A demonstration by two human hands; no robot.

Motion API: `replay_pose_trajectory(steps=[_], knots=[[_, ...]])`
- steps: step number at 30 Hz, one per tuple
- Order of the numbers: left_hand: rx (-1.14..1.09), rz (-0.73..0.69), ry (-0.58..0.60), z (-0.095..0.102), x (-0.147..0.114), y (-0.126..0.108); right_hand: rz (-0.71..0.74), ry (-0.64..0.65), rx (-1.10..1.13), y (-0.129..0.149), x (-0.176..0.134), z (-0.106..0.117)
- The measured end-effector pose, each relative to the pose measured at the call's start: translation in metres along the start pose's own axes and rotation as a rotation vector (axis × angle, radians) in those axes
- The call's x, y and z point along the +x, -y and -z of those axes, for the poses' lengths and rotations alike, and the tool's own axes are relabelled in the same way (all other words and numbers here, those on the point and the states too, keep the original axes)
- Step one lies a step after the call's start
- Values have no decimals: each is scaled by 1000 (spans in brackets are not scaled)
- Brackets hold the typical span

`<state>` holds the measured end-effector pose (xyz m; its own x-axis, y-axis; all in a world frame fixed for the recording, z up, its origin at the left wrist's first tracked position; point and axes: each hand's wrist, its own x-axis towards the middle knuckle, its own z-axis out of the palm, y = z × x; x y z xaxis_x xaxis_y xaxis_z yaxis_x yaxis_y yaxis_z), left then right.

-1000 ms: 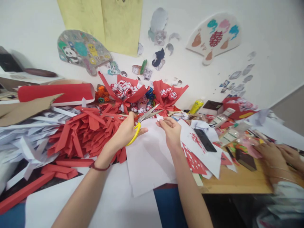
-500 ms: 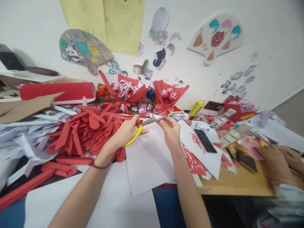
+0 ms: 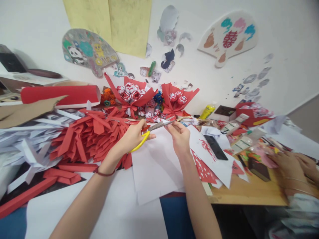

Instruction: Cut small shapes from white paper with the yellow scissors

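Observation:
My left hand (image 3: pixel 133 135) is closed around scissors (image 3: pixel 157 126) with a yellow handle, one loop hanging below the fingers. Their blades point right and are slightly parted, with the tips at my right hand (image 3: pixel 179 133). The fingers of that hand are pinched on a small white piece of paper (image 3: pixel 165 121) beside the blades; most of it is hidden. Under both hands lie white paper sheets (image 3: pixel 157 166). Left of the scissors is a heap of folded red paper strips (image 3: pixel 87 139).
Folded white strips (image 3: pixel 37 146) pile up at far left. Red-wrapped bouquets (image 3: pixel 132 94) stand against the wall. A black phone (image 3: pixel 215 147) lies on papers to the right. Another person's hands (image 3: pixel 291 166) work at the wooden table's (image 3: pixel 246 196) right side.
The camera view has shifted very slightly. Both my hands stay almost where they were, with the scissors still held beside the right fingertips.

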<state>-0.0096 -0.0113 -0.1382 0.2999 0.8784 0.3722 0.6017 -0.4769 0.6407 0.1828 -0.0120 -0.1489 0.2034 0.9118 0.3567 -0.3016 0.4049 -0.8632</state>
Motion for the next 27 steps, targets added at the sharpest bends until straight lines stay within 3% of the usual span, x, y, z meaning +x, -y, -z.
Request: replay_pose_trajectory(steps=[27], knots=[[-62, 33, -73, -15, -1, -13, -36, -127, 267, -6, -7, -18]])
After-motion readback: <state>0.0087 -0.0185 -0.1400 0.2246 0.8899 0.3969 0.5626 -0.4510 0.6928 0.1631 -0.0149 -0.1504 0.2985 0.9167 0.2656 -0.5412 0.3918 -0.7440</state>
